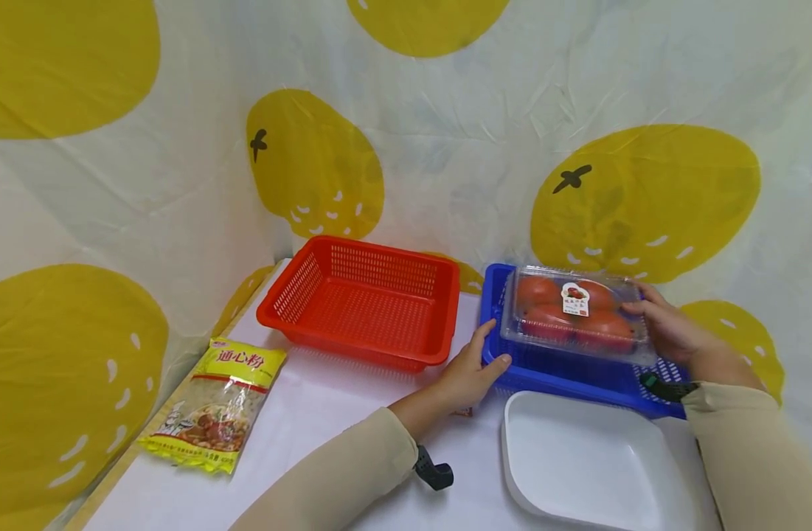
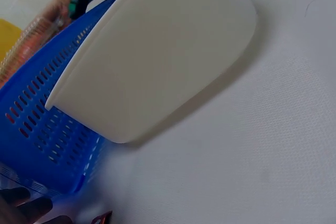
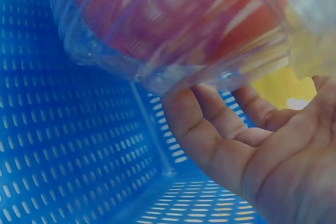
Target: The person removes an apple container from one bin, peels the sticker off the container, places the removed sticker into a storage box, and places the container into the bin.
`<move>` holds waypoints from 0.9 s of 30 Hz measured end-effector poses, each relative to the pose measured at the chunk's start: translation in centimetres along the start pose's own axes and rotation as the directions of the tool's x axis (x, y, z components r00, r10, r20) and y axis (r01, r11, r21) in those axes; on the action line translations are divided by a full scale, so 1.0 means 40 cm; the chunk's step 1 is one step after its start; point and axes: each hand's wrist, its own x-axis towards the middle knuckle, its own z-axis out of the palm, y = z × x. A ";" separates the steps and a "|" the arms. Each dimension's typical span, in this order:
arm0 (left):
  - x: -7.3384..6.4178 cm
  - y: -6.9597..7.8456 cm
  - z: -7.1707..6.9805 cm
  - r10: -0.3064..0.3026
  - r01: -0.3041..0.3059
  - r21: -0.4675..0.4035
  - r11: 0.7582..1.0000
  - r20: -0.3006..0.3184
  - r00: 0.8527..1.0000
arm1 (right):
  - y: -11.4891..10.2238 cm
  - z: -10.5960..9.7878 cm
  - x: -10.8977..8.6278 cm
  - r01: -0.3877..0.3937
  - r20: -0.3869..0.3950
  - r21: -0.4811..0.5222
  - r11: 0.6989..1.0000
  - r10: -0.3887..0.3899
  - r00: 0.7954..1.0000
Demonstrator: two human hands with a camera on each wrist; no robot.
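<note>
My right hand [image 1: 671, 328] holds the right end of a clear plastic box of tomatoes [image 1: 574, 306], thumb on top and fingers bent under it in the right wrist view. The box, with a white label on its lid, is tilted over the blue basket [image 1: 545, 361]. Its left side lies at the basket's rim; whether it rests there I cannot tell. At the basket's front left corner is my left hand [image 1: 464, 380], its thumb and fingers spread against the basket's side. Only dark fingertips [image 2: 31, 208] show in the left wrist view.
A red basket [image 1: 379, 354] stands left of the blue one. In front of the blue basket is a white basin [image 1: 591, 457]. A yellow pasta bag [image 1: 213, 405] lies at the table's left edge. Part of a small red packet [image 1: 464, 411] shows beneath my left hand.
</note>
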 end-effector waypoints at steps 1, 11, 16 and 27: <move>0.002 0.002 0.000 0.003 -0.003 0.010 1.000 -0.002 1.000 | -0.010 -0.001 -0.009 -0.002 -0.013 0.000 1.000 0.002 1.000; -0.005 0.047 -0.006 0.035 -0.027 0.078 0.997 -0.099 0.994 | -0.089 0.031 -0.090 0.050 -0.032 0.079 0.996 -0.048 0.998; -0.033 0.123 -0.036 0.131 -0.135 -0.014 0.991 -0.155 0.979 | -0.128 0.068 -0.140 0.084 0.087 0.143 0.986 -0.097 0.991; -0.067 0.253 -0.159 0.190 -0.189 -0.255 0.948 -0.023 0.982 | -0.120 0.200 -0.273 0.086 0.179 0.080 0.993 -0.099 0.979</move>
